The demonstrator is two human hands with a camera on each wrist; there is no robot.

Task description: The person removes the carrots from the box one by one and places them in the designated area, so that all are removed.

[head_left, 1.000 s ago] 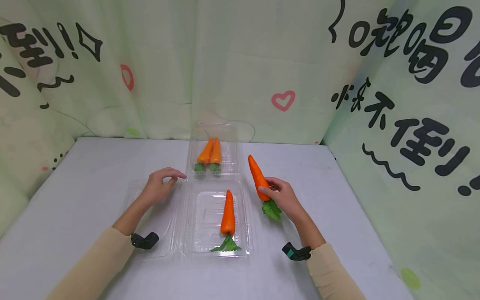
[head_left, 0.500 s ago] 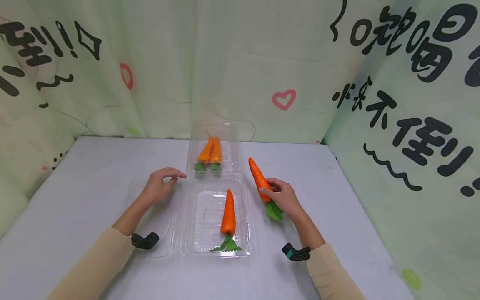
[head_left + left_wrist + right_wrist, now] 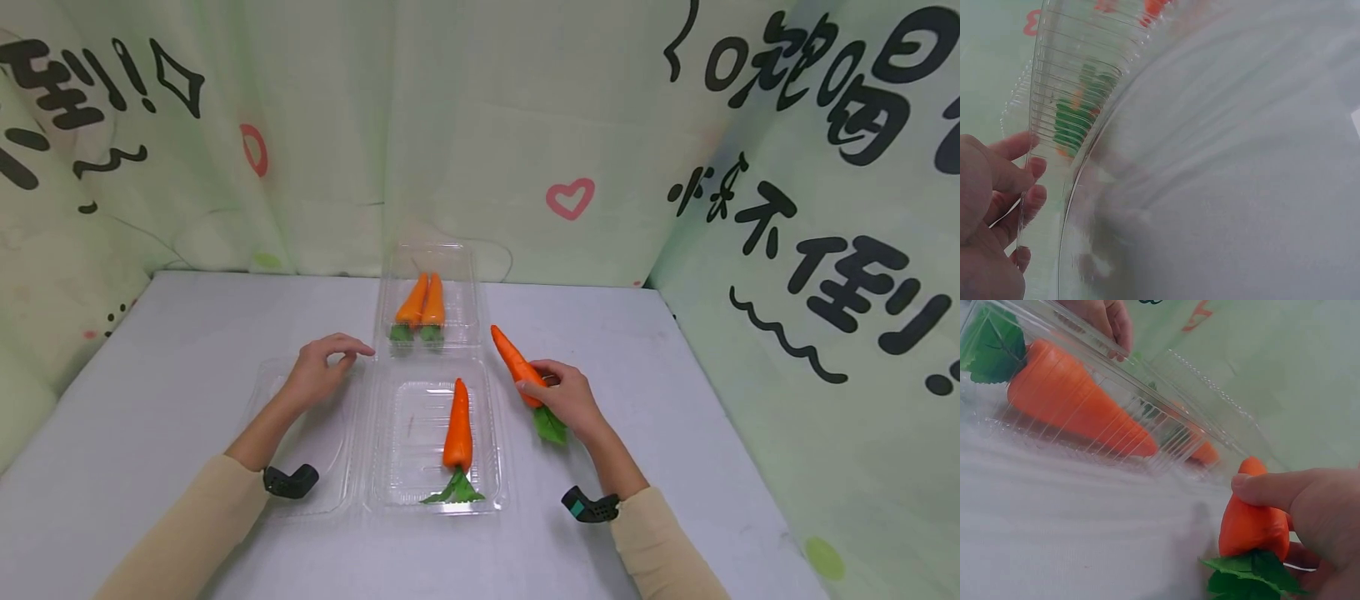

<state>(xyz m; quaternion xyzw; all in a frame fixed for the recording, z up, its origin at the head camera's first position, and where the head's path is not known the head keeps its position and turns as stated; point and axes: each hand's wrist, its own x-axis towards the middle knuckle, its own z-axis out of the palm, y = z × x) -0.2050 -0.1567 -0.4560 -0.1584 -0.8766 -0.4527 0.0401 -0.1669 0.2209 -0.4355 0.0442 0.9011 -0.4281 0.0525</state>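
An orange carrot [image 3: 517,365] with green leaves is in my right hand [image 3: 567,398], which grips its thick end between thumb and fingers, beside the clear plastic container [image 3: 491,417]. Its tip slants up-left near the container's right rim. A second carrot [image 3: 457,429] lies inside this container, leaves toward me. My left hand [image 3: 318,371] reaches to the container's far left corner, its index finger fairly straight. In the left wrist view, fingertips [image 3: 1036,195] meet the clear plastic edge; how firmly, I cannot tell.
Behind stands another clear container [image 3: 461,325] with two carrots [image 3: 422,304]. The open clear lid [image 3: 315,467] lies flat to the left, under my left forearm. Printed green curtains [image 3: 480,125] hang round the white table [image 3: 187,375].
The carrot in my right hand has tilted, its tip swinging down and slightly left, and the right hand has sunk a little. My left hand stays in place.
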